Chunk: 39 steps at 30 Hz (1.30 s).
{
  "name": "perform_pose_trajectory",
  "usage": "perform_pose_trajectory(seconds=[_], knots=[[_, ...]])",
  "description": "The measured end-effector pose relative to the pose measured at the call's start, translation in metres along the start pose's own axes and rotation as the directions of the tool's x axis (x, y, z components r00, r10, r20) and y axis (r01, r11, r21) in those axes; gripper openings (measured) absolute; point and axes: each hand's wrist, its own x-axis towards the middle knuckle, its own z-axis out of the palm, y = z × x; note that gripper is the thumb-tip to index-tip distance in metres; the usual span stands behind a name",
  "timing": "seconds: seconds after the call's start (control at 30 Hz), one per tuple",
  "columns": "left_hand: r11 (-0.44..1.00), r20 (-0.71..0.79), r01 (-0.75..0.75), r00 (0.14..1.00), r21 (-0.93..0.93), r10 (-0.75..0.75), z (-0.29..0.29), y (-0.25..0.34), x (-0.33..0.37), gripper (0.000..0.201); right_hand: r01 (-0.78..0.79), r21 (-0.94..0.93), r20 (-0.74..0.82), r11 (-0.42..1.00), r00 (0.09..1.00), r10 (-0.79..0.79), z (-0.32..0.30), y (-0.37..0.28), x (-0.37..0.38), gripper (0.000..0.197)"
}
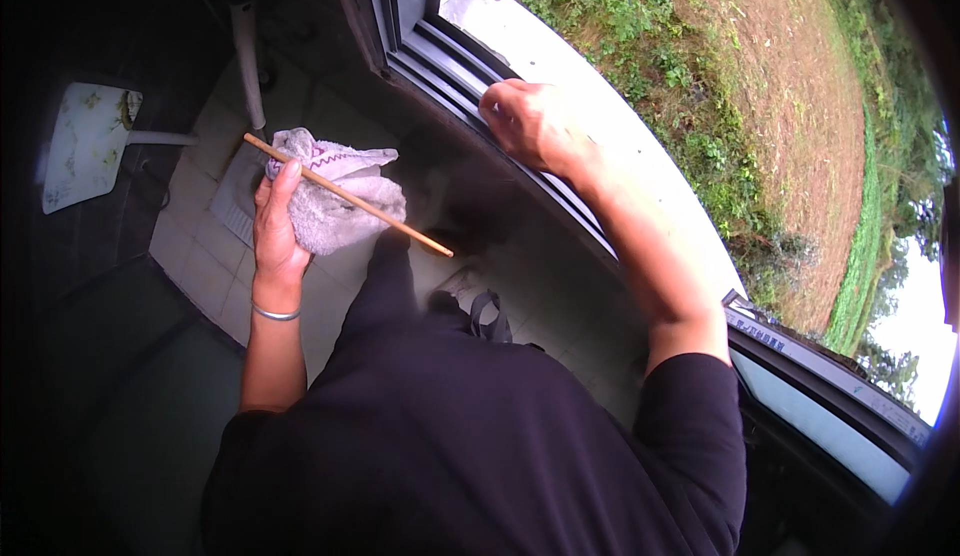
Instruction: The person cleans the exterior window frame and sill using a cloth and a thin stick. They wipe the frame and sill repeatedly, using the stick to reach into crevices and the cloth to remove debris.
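My left hand (277,218) is closed around a crumpled pale lilac towel (350,218). Pinned under the same thumb is a thin wooden stick (372,209), like a chopstick, slanting across the towel with its lower end sticking out to the right. My right hand (530,124) is at the window track (452,74), above the dark metal grooves of the frame. Its fingers are curled together, and anything between them is hidden from view.
Outside the track runs a white sill (575,61), with plants and a field beyond. A window sash (825,381) stands at the right. To the left are a white pipe (246,61), a stained white panel (90,146) and a tiled floor (200,266).
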Motion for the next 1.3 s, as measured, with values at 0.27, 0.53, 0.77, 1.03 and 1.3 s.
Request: perform_pose_trajectory(seconds=[0.27, 0.53, 0.77, 1.03, 1.3], knots=[[0.990, 0.097, 0.120, 0.989, -0.068, -0.113, 0.010, 0.018, -0.002, 0.031, 0.006, 0.875, -0.093, 0.485, 0.983, 0.156, 0.045, -0.145, -0.047, 0.060], [0.965, 0.398, 0.254, 0.880, 0.062, -0.257, 0.034, 0.034, -0.005, 0.033, 0.202, 0.969, -0.245, 0.140, 0.758, 0.604, 0.053, -0.188, -0.027, 0.019], [0.786, 0.651, 0.618, 0.601, -0.011, -0.463, 0.139, -0.017, -0.052, 0.037, 0.397, 0.887, -0.387, 0.234, 0.365, 0.847, 0.004, -0.154, -0.251, 0.023], [0.778, 0.928, 0.626, 0.258, 0.051, -0.269, 0.261, -0.065, -0.050, 0.033, 0.332, 0.808, -0.527, 0.487, 0.038, 0.849, -0.035, -0.222, -0.400, 0.024], [0.898, 0.567, 0.301, 0.698, 0.321, -0.437, 0.237, -0.159, -0.017, 0.019, -0.266, 0.800, -0.562, 0.538, -0.020, 0.827, -0.038, -0.205, -0.364, 0.022]])
